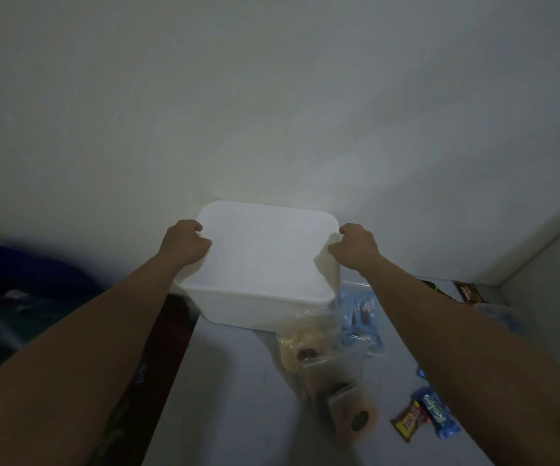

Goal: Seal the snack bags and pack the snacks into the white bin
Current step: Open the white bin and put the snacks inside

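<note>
I see both hands curled closed on the white bin (258, 264), which stands at the table's (231, 381) far end against the wall. My left hand (184, 242) grips its left rim, my right hand (356, 247) its right rim. Clear snack bags (309, 344) and wrapped candy bars (423, 418) lie nearer me, below the right hand.

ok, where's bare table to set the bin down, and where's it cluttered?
Both hands, left and right, grip the white bin. Bare table lies below the bin, between the table's left edge and the clear snack bags. Crowded to the right: blue packet, candy bars.
</note>
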Available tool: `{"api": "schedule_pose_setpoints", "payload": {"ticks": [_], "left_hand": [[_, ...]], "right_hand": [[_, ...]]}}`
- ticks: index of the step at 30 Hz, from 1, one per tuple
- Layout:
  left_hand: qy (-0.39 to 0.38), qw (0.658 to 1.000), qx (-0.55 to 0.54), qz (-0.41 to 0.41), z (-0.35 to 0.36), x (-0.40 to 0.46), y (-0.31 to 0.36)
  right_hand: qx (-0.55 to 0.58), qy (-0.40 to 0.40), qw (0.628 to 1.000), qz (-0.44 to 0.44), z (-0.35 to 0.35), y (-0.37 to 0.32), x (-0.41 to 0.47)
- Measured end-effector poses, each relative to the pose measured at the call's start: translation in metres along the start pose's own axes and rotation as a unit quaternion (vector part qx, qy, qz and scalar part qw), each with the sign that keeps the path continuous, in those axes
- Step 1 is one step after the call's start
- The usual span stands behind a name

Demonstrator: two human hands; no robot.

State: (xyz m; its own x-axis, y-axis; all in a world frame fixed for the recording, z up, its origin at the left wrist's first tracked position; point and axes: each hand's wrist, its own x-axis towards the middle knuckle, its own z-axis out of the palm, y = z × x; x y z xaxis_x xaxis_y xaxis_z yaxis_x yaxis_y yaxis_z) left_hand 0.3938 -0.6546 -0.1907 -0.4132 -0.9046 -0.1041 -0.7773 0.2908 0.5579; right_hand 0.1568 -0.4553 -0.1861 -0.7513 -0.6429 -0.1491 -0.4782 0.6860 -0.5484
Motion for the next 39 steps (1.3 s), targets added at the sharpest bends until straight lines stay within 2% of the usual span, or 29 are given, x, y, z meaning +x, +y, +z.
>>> {"api": "schedule_pose_setpoints", "payload": {"ticks": [5, 10, 16, 21, 27, 33, 39], "left_hand": [[-0.022, 1.0, -0.009, -0.011, 0.002, 0.024, -0.015], [0.011, 0.999, -0.016, -0.051, 0.006, 0.035, -0.026], [0.021, 0.999, -0.006, -0.043, -0.001, 0.043, -0.034], [0.032, 0.999, -0.008, -0.029, -0.006, 0.039, -0.03], [0.062, 0.997, -0.041, -0.029, -0.014, 0.033, -0.026], [0.139, 0.983, -0.122, 0.006, -0.027, 0.016, -0.021], [0.157, 0.975, -0.159, -0.006, -0.045, -0.008, -0.012]], "right_hand": [[-0.029, -0.003, 0.999, 0.014, 0.003, -0.012, 0.023], [-0.05, -0.003, 0.998, 0.028, 0.007, -0.021, 0.037], [-0.04, 0.025, 0.997, 0.064, 0.008, -0.027, 0.044], [-0.042, 0.053, 0.996, 0.052, 0.004, -0.031, 0.043], [-0.002, 0.09, 0.995, 0.036, -0.01, -0.041, 0.033], [0.07, 0.149, 0.986, 0.012, -0.024, -0.049, 0.022], [0.101, 0.166, 0.981, 0.009, -0.035, -0.056, 0.002]]}}
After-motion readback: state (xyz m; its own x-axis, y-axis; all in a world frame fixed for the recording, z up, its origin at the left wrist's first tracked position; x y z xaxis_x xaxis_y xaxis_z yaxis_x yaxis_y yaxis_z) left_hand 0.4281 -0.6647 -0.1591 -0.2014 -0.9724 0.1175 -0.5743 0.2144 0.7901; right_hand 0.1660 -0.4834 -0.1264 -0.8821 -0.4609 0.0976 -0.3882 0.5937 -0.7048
